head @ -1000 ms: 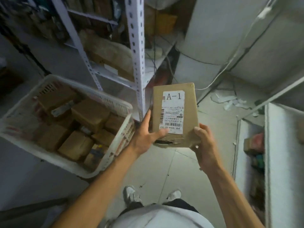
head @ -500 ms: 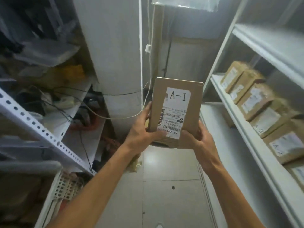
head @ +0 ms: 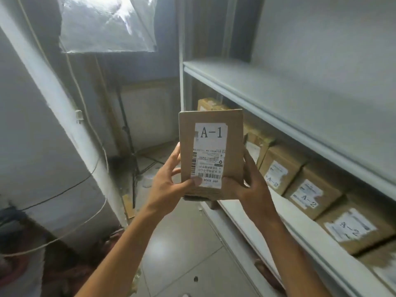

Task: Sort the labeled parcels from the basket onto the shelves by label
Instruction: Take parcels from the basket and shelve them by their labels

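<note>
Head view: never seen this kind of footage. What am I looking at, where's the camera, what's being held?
There is no machine here. The camera sits on a person's head and looks forward and down, so the two bare arms reaching in from the bottom are the wearer's own.

Both hands hold one brown cardboard parcel upright in front of the camera. The left hand grips its lower left edge, thumb on the white label; the right hand grips the lower right edge. The label reads A-1.

On the right stands a pale metal shelf unit. Its lower shelf carries a row of similar parcels; the ones whose labels are readable say A-2. The upper shelf shows only bare surface in this view.

On the left are a wall, loose cables and a tiled floor.
</note>
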Available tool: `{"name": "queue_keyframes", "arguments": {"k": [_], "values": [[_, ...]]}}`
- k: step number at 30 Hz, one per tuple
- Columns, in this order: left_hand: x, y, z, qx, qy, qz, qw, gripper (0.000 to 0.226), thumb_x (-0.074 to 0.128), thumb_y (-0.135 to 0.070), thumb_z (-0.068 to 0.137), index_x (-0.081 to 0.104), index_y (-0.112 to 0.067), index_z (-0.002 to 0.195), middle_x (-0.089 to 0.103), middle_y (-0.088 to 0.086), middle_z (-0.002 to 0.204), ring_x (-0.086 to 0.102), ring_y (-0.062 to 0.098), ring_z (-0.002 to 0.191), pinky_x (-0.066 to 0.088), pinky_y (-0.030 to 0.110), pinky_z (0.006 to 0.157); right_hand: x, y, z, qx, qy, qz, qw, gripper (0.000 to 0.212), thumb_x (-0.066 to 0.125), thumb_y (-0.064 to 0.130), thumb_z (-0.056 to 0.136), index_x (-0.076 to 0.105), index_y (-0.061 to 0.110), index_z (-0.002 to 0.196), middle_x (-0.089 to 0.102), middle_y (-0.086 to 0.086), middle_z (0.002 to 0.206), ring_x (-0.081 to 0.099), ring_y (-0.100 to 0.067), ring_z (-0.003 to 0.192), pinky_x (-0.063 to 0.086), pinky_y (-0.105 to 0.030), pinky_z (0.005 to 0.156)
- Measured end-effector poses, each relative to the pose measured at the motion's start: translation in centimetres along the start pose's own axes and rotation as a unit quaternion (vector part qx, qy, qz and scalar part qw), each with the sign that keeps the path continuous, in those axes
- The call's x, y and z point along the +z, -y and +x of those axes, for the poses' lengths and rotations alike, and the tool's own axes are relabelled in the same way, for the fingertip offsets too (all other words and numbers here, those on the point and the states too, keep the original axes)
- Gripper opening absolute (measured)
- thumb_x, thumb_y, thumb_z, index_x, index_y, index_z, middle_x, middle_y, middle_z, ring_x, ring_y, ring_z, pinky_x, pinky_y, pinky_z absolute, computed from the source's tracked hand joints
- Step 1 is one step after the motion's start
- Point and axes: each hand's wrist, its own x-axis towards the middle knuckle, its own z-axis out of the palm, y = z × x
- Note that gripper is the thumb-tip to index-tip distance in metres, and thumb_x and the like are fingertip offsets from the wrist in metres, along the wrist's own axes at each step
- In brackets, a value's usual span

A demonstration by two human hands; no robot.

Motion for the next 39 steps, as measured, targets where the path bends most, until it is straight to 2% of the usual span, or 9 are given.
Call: {"name": "queue_keyframes", "arguments": {"k": [5, 8, 14, 18, 23, 26, 30, 34, 39], "values": [[1.7, -1.3, 6.9, 0.056, 0.064, -0.036, 0.996, 0.094, 0.08, -0.025, 0.072, 0.03, -0.049, 0.148, 0.059, -0.007, 0.136, 0.055, 0.018, 0.125, 0.05, 0.055, 0.098, -2.6, 1.3, 3.8, -0.027, -0.075, -0.052, 0.995, 0.082, 0.072, 0.026, 0.083, 0.03, 0.057, 0.147, 0.064, 0.029, 0.122, 0.061, 0.009, 0.109, 0.056, -0.013, 0.081], [3.2, -3.0, 11.0, 0.101, 0.106, -0.041, 0.988, 0.093, 0.081, -0.031, 0.074, 0.03, -0.047, 0.149, 0.052, -0.007, 0.144, 0.055, 0.02, 0.126, 0.051, 0.055, 0.097, -4.5, 2.4, 6.1, -0.039, -0.131, -0.061, 0.989, 0.083, 0.076, 0.02, 0.086, 0.032, 0.049, 0.149, 0.064, 0.025, 0.125, 0.064, 0.005, 0.108, 0.058, -0.02, 0.084], [8.2, -6.9, 17.6, 0.204, 0.179, -0.046, 0.961, 0.088, 0.078, -0.026, 0.083, 0.027, -0.038, 0.153, 0.056, -0.016, 0.138, 0.055, 0.005, 0.123, 0.057, 0.022, 0.084, -9.4, 5.3, 8.1, -0.056, -0.254, -0.117, 0.959, 0.085, 0.071, 0.037, 0.081, 0.025, 0.046, 0.153, 0.06, 0.025, 0.129, 0.061, 0.009, 0.108, 0.058, -0.018, 0.082], [14.1, -9.0, 20.2, 0.238, 0.239, -0.082, 0.938, 0.087, 0.077, -0.029, 0.082, 0.027, -0.032, 0.153, 0.053, -0.009, 0.143, 0.054, 0.018, 0.128, 0.056, 0.049, 0.091, -14.7, 6.2, 7.5, -0.054, -0.319, -0.171, 0.931, 0.085, 0.073, 0.038, 0.084, 0.024, 0.044, 0.153, 0.06, 0.024, 0.131, 0.061, 0.006, 0.11, 0.056, -0.022, 0.09], [23.3, -10.2, 20.4, 0.239, 0.285, -0.127, 0.919, 0.088, 0.079, -0.02, 0.082, 0.029, -0.031, 0.154, 0.056, -0.012, 0.14, 0.055, 0.01, 0.125, 0.058, 0.025, 0.08, -21.2, 4.7, 5.2, -0.04, -0.389, -0.186, 0.901, 0.081, 0.074, 0.022, 0.088, 0.028, 0.037, 0.153, 0.061, 0.018, 0.132, 0.061, 0.004, 0.113, 0.056, -0.022, 0.093], [29.3, -10.3, 19.9, 0.225, 0.331, -0.145, 0.905, 0.086, 0.077, -0.008, 0.083, 0.032, -0.029, 0.153, 0.062, -0.008, 0.133, 0.058, 0.015, 0.123, 0.06, 0.033, 0.079, -25.1, 3.3, 2.5, -0.021, -0.425, -0.206, 0.881, 0.081, 0.075, 0.023, 0.088, 0.028, 0.036, 0.152, 0.06, 0.017, 0.133, 0.06, 0.004, 0.113, 0.055, -0.016, 0.089], [36.7, -11.5, 18.2, 0.246, 0.37, -0.127, 0.887, 0.09, 0.078, -0.008, 0.082, 0.03, -0.039, 0.152, 0.063, -0.017, 0.13, 0.057, 0.004, 0.12, 0.059, 0.029, 0.083, -30.7, 2.2, -1.8, 0.021, -0.469, -0.237, 0.851, 0.087, 0.076, 0.019, 0.086, 0.023, 0.037, 0.153, 0.059, 0.014, 0.134, 0.06, -0.006, 0.116, 0.05, -0.013, 0.087], [43.2, -13.3, 16.1, 0.253, 0.428, -0.131, 0.858, 0.089, 0.077, -0.01, 0.083, 0.031, -0.051, 0.147, 0.059, -0.013, 0.136, 0.056, 0.012, 0.125, 0.058, 0.041, 0.09, -35.9, 1.9, -6.1, 0.062, -0.499, -0.264, 0.823, 0.091, 0.076, 0.019, 0.087, 0.017, 0.036, 0.154, 0.058, 0.011, 0.136, 0.059, -0.008, 0.114, 0.044, -0.002, 0.077], [49.6, -15.7, 13.7, 0.271, 0.464, -0.109, 0.836, 0.093, 0.081, -0.023, 0.08, 0.026, -0.049, 0.15, 0.051, -0.008, 0.142, 0.057, 0.019, 0.123, 0.058, 0.04, 0.09, -41.4, 2.6, -11.0, 0.095, -0.503, -0.283, 0.811, 0.093, 0.076, 0.025, 0.087, 0.013, 0.044, 0.152, 0.055, 0.034, 0.119, 0.057, 0.014, 0.102, 0.043, -0.002, 0.075]]}}
